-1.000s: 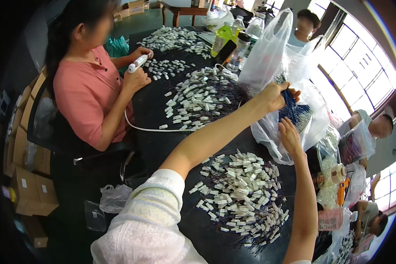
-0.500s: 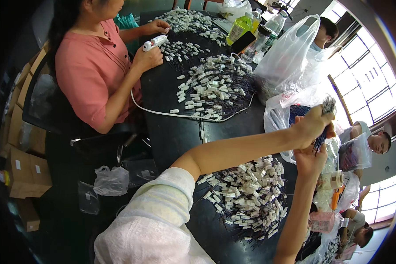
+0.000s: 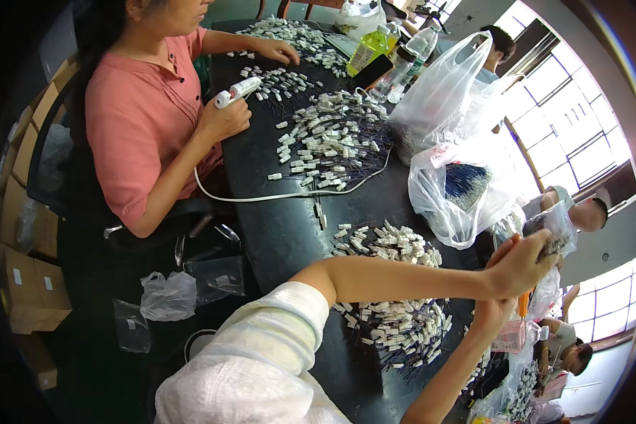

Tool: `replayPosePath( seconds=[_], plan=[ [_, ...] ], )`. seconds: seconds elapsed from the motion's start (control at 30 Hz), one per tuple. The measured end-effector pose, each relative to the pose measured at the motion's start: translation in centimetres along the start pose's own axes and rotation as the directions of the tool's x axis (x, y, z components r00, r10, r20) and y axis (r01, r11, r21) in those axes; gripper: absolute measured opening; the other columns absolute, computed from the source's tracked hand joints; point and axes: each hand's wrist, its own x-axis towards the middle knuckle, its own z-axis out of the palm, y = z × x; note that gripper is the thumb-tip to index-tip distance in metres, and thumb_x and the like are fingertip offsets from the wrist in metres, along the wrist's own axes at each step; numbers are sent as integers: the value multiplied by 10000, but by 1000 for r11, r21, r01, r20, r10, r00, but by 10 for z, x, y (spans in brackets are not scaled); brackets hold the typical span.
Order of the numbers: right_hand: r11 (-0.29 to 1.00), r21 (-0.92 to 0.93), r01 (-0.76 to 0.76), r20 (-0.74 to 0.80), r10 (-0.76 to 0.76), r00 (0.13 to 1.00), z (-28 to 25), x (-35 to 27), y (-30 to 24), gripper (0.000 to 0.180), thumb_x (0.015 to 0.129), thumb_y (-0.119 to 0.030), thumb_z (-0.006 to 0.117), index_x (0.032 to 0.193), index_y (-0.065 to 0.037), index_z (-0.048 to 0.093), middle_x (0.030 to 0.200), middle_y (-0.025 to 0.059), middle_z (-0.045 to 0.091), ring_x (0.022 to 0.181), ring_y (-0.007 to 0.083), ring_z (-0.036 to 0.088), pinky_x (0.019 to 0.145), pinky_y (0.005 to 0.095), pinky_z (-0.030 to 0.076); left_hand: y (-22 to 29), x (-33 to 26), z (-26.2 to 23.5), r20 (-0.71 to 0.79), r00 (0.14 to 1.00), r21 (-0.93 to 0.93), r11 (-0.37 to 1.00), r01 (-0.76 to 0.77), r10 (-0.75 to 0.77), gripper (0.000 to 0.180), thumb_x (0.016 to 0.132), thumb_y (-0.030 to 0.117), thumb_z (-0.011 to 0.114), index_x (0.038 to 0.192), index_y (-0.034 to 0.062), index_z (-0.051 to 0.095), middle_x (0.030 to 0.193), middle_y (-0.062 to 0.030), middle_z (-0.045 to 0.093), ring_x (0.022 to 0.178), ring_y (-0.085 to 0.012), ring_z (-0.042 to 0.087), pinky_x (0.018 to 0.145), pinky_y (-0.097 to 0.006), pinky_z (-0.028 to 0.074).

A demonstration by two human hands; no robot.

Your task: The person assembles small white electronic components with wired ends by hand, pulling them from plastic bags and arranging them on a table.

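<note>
My left hand [image 3: 519, 270] is closed around a bundle of thin wires [image 3: 557, 242], whose greyish tips stick out past the fingers. Close beneath it my right hand [image 3: 498, 309] is pressed against the same bundle, mostly hidden behind the left hand; some of its fingertips show above. Under my forearms lies a large heap of white connectors with dark wires [image 3: 403, 328]. Beyond my hands an open plastic bag [image 3: 431, 205] holds many dark blue wires with pale tips.
A co-worker in a pink top [image 3: 138, 127] holds a white glue gun [image 3: 239, 92] at the left. Its white cord [image 3: 261, 198] curves round another connector heap [image 3: 332, 138] on the black table [image 3: 275, 240]. Bottles [image 3: 371, 49] and a tall plastic bag [image 3: 445, 85] stand farther back.
Both my hands have moved down in view with the wire bundle, away from the open bag, and my left arm now crosses the near heap. The co-worker's free hand has reached toward the far heap.
</note>
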Motion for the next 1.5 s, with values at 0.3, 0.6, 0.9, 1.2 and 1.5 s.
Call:
replayPosePath(
  seconds=[0.3, 0.6, 0.9, 1.2, 1.5],
  plan=[
    [992, 24, 123, 58, -124, 991, 26, -51, 20, 415, 871, -86, 412, 1251, 74, 361, 1282, 214, 396, 1193, 286, 397, 1049, 383, 282, 26, -44, 43, 7, 967, 94, 962, -255, 256, 311, 729, -30, 514, 1020, 3, 412, 744, -114, 509, 652, -167, 498, 613, -307, 400],
    [986, 19, 165, 65, -166, 984, 33, -129, 1, 422, 875, -96, 390, 1268, 52, 359, 1290, 200, 394, 1195, 260, 402, 1042, 386, 288, 55, -93, 55, 256, 964, 209, 978, 18, -73, 437, 715, 22, 535, 1126, 59, 392, 932, -158, 521, 900, -259, 522, 813, -338, 386],
    [884, -160, 439, -501, -455, 736, 32, -165, 23, 159, 838, -151, 443, 823, -48, 563, 884, 82, 578, 858, 211, 544, 786, 404, 426, 23, -134, 58, 192, 958, 100, 976, 196, -212, 392, 781, -6, 577, 1149, 37, 448, 733, 18, 485, 577, -25, 428, 483, -156, 369],
    [783, -142, 606, -464, -593, 658, 14, -215, 6, 200, 835, -102, 348, 645, -76, 402, 765, 59, 509, 756, 187, 512, 735, 377, 443, -9, -190, 82, 407, 887, 271, 956, 113, -220, 561, 721, -86, 602, 1223, 43, 384, 640, 13, 476, 495, -25, 423, 462, -159, 361],
    [774, -133, 619, -483, -596, 641, 9, -222, 4, 232, 841, -111, 344, 609, -100, 337, 695, 35, 463, 667, 167, 471, 674, 342, 439, 5, -198, 99, 362, 851, 142, 925, 354, -381, 581, 730, -96, 581, 1248, 40, 355, 629, 12, 500, 495, -28, 422, 470, -172, 363]
  ],
)
